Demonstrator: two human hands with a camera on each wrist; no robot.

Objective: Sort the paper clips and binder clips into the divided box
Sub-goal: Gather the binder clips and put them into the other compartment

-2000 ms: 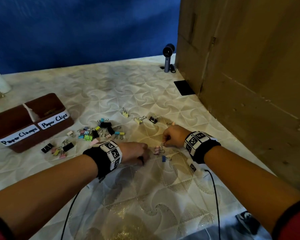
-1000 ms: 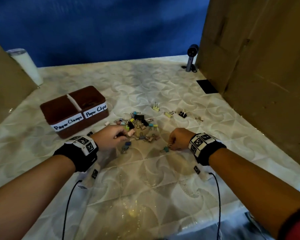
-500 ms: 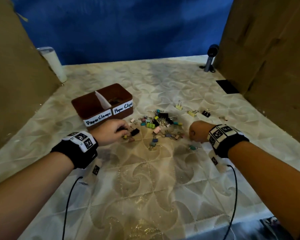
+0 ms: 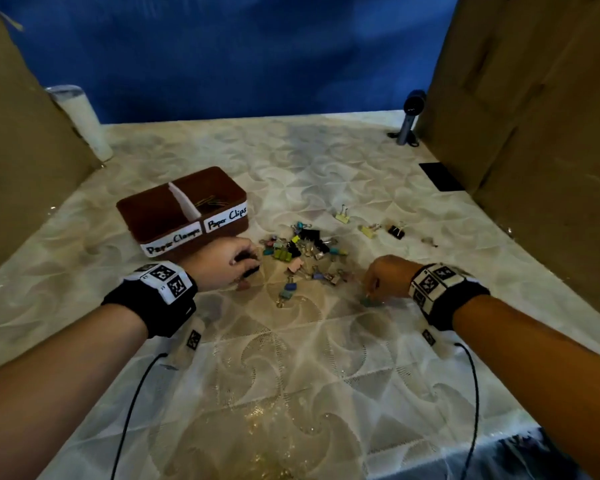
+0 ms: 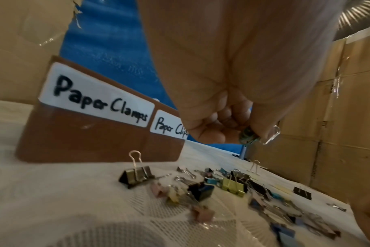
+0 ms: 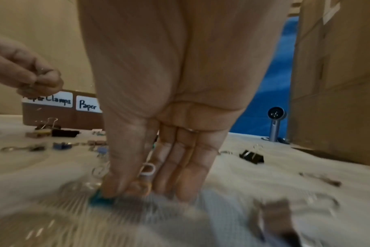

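A brown divided box (image 4: 153, 220) stands left of centre, labelled "Paper Clamps" on the left and "Paper Clips" on the right; a few paper clips (image 4: 210, 202) lie in the right compartment. Loose coloured binder clips (image 4: 302, 251) are heaped to its right. My left hand (image 4: 246, 263) hovers just in front of the box, fingers curled, pinching a small clip (image 5: 249, 135) with a wire loop. A black binder clip (image 5: 137, 175) sits on the cloth below it. My right hand (image 4: 371, 292) reaches down and pinches a teal binder clip (image 6: 99, 199) lying on the cloth.
Cardboard walls rise on the left (image 4: 21, 150) and right (image 4: 534, 133). A white cylinder (image 4: 84, 123) stands back left, a small dark device on a stand (image 4: 409, 116) back right, with a black patch (image 4: 439, 176) near it. Three stray clips (image 4: 368, 230) lie right of the heap.
My left hand has moved left from the middle of the cloth to the front of the box. My right hand has stayed low at the teal clip. The head view has swung left.
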